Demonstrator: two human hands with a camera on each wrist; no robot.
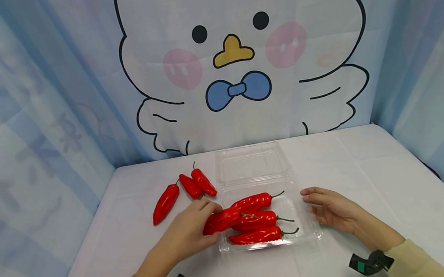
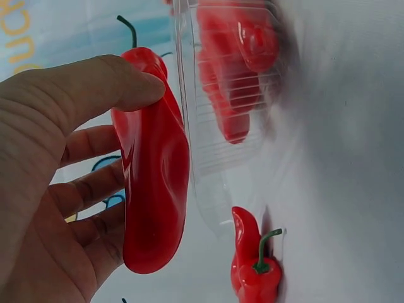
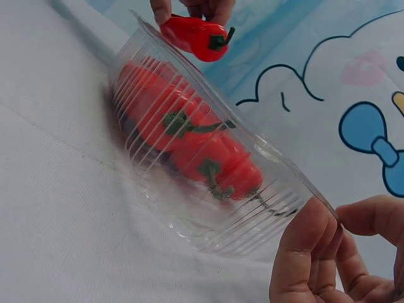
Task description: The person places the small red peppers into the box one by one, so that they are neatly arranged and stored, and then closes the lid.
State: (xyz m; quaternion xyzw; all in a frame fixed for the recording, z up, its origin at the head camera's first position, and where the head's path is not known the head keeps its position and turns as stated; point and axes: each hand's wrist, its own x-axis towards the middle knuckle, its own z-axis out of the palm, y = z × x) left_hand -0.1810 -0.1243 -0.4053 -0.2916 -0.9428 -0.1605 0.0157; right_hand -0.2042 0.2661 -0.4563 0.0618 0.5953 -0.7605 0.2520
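Observation:
My left hand (image 1: 192, 226) pinches a red chili pepper (image 2: 156, 183) between thumb and fingers, over the left rim of a clear plastic clamshell box (image 1: 299, 235). In the left wrist view the held pepper's green stem points up. Red peppers (image 1: 259, 235) lie inside the box, stems to the right; three show apart from the held one, which partly covers them. At the box's right side, my right hand (image 1: 333, 210) holds the rim between thumb and fingers, seen close up in the right wrist view.
Three more red peppers (image 1: 166, 204) lie on the white tabletop (image 1: 373, 162), left of the box. The box's clear lid (image 1: 251, 162) is folded back flat toward the rear. A printed curtain (image 1: 245, 122) hangs behind the table.

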